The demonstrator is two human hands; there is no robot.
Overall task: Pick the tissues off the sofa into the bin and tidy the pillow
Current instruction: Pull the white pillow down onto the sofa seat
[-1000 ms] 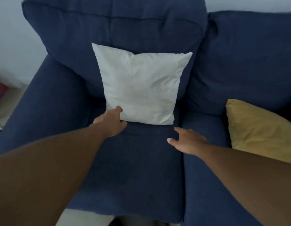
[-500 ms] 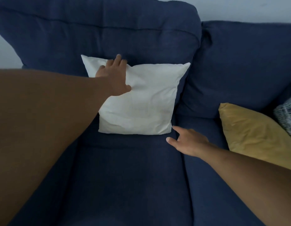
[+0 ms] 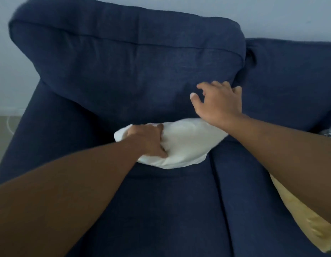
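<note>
The left hand is closed into the white pillow, its fingers curled over the pillow's near-left part and the thumb dug into the fabric, so that the cloth bunches and dents around the grip. The pillow lies low on the seat of the dark blue sofa, tipped forward and folded over, right at the foot of the back cushion; most of it spreads to the right of the left hand and runs under the right forearm. The right hand is up and beyond the pillow, above and to the right of the left hand, with its fingers loosely spread and slightly hooked, thumb apart from the rest. It holds nothing; its fingertips lie against or very near the back cushion, and I cannot tell whether they truly press it. A yellow cushion shows beneath and to the right of the right forearm, on the next seat, and a patterned cushion peeks in at the frame's edge just past that arm.
</note>
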